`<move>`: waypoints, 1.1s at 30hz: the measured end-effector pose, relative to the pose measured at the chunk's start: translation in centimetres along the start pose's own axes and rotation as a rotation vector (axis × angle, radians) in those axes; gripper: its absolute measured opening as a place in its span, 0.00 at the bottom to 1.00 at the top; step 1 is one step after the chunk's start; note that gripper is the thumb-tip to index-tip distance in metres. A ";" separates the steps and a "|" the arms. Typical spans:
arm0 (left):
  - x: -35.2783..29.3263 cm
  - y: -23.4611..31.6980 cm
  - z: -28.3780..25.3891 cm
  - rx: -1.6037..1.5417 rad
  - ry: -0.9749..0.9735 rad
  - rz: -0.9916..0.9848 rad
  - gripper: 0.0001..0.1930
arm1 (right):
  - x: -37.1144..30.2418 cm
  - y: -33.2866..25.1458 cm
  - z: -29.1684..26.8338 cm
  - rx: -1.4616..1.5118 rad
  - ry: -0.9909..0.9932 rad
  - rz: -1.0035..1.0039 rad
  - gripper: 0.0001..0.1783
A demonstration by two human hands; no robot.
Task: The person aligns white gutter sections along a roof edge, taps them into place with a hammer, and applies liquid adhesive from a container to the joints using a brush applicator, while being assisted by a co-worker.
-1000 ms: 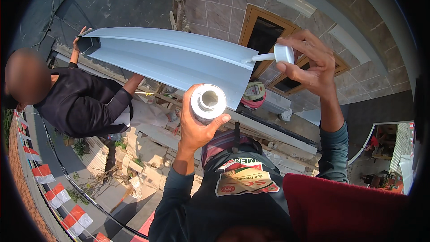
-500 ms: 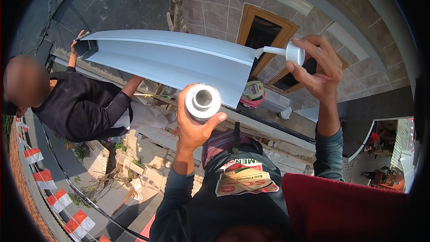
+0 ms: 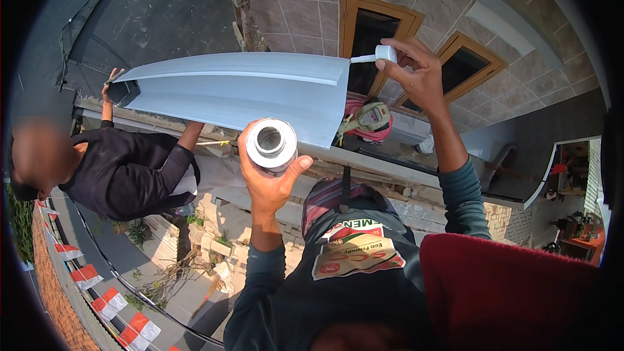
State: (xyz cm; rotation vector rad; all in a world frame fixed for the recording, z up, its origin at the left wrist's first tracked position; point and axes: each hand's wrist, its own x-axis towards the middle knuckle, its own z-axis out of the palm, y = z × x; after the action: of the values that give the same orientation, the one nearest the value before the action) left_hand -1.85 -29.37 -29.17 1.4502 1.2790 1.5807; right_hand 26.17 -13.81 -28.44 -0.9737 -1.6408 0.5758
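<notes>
My left hand (image 3: 268, 190) is wrapped round an open metal can (image 3: 286, 151), its round mouth facing up. In my right hand (image 3: 421, 77) is a white lid (image 3: 385, 56) with a stem applicator, pinched between thumb and fingers. The stem's tip meets the upper near-end corner of a long pale-blue gutter (image 3: 247, 94). That gutter stretches away to the left, above and beyond the can. A dark angular piece (image 3: 123, 93) sits at its far end. What the can contains is too dark to make out.
A co-worker in a dark top (image 3: 127, 172) supports the gutter's far end with both hands. Wooden-framed windows (image 3: 416, 23) stand in a tiled wall. A pink-and-green bag-like item (image 3: 372, 119) lies below the gutter. Rubble and red-and-white flags (image 3: 107, 302) show lower left.
The applicator has moved left with my right hand and remains at the gutter's corner. My left hand and the can have shifted slightly left. The whole view has also shifted.
</notes>
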 end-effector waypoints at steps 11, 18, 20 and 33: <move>0.2 -0.1 0.0 0.032 0.013 0.010 0.45 | -3.2 -3.4 1.3 -0.338 0.093 -0.486 0.22; 0.0 0.1 0.2 0.014 0.018 -0.036 0.47 | -6.0 -1.1 1.5 -0.211 -0.238 -0.411 0.22; 0.0 0.0 0.3 0.025 0.012 -0.022 0.46 | -5.4 -1.2 1.4 -0.204 -0.237 -0.367 0.22; 0.1 0.0 0.9 0.043 -0.010 0.021 0.44 | -6.2 -2.2 0.6 -0.387 -0.380 -0.483 0.25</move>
State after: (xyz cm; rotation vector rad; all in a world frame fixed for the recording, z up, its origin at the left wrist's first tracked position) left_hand -0.96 -29.05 -29.15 1.5007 1.3032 1.5671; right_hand 25.37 -20.11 -30.32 -0.7171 -2.2956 0.1131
